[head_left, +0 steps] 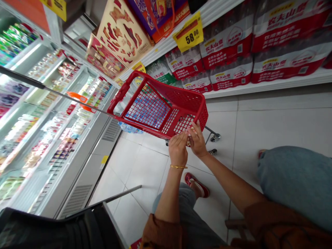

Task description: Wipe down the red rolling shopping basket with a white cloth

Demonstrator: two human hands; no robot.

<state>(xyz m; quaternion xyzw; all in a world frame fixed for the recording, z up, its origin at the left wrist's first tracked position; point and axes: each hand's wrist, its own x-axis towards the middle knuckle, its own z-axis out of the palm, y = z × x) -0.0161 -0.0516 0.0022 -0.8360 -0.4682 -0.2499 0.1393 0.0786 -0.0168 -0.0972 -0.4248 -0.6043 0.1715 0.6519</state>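
My left hand, with a gold bracelet at its wrist, is closed at the near end of a red plastic shopping cart. My right hand is right beside it, its fingers bent and closed. Both hands meet around a small light-and-brown thing, mostly covered by my fingers and too small to name. From this view I cannot tell whether the fingers also touch the cart's rim. The red mesh basket tilts across the view, its wheels on the floor.
Red-wrapped water bottle packs line the lower shelf, with a yellow price tag above. Gift boxes stand on the upper shelf. A lit refrigerated case runs along the left. A black object fills the lower left; tiled floor lies below.
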